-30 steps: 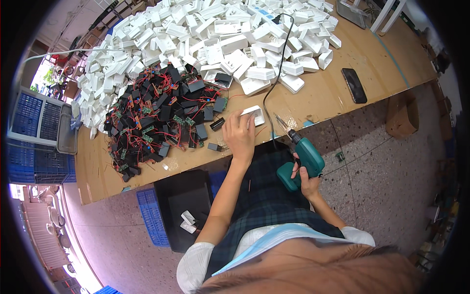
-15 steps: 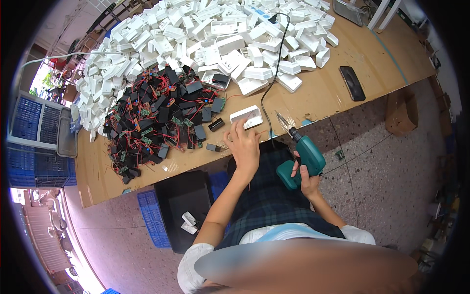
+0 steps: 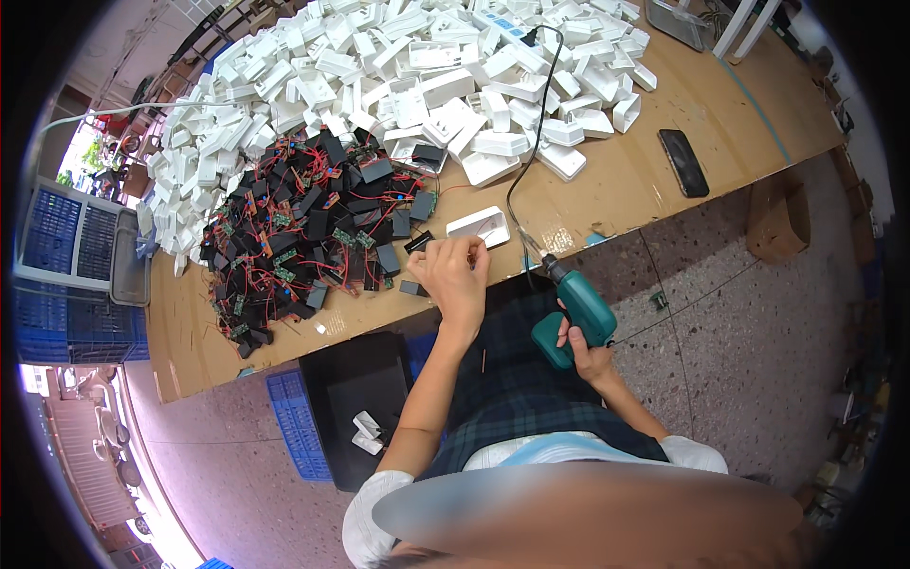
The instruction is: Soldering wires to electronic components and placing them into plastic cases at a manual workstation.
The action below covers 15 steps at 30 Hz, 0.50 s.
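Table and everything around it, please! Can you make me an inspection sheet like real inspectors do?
Surface: brown table, marked and creased.
Job's things: green drill; open white case; heaped black parts with red wires.
Clutter: big pile of white cases; phone.
Hands: right hand grips the drill; left hand is near the white case, its grip unclear.
Cables: black cord from the power strip; lower end unclear.
Surroundings: black tray, blue crate, cardboard box.

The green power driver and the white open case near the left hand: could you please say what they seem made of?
Power driver: probably moulded plastic, satin, judging by its even colour and rounded shell. White case: likely rigid plastic, smooth, judging by its thin, even walls.
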Motion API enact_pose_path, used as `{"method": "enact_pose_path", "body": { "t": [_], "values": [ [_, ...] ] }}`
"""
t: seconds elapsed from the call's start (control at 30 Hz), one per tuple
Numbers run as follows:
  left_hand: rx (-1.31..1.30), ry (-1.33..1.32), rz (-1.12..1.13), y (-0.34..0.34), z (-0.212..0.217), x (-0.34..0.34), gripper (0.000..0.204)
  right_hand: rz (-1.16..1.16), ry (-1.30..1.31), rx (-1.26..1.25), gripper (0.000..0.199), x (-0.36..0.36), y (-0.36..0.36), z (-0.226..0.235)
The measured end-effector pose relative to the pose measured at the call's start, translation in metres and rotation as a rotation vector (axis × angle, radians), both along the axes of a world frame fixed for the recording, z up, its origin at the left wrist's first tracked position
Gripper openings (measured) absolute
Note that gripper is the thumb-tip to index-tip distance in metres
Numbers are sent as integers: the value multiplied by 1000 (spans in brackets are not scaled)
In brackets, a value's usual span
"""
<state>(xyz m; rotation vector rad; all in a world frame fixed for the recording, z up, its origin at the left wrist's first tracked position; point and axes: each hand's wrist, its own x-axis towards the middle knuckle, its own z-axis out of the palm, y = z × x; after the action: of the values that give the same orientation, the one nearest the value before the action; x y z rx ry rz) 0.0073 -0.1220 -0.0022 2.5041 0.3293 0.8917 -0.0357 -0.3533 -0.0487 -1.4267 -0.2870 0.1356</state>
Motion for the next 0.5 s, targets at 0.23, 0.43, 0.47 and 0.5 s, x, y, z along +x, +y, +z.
{"method": "enact_pose_path", "body": {
  "t": [0.23,0.43,0.47,0.5],
  "values": [
    [-184,0,-65,3,-10,1,11,9,-116,-167,34,-1,8,4],
    [-585,74,-47,5,-6,-5,10,5,4,-30,30,-3,6,-4],
    [-586,76,-46,4,-5,-6,10,0,15,-20,30,-2,7,-2],
    [-373,64,0,2,-5,-4,9,0,17,-21,30,0,7,-2]
  ]
}}
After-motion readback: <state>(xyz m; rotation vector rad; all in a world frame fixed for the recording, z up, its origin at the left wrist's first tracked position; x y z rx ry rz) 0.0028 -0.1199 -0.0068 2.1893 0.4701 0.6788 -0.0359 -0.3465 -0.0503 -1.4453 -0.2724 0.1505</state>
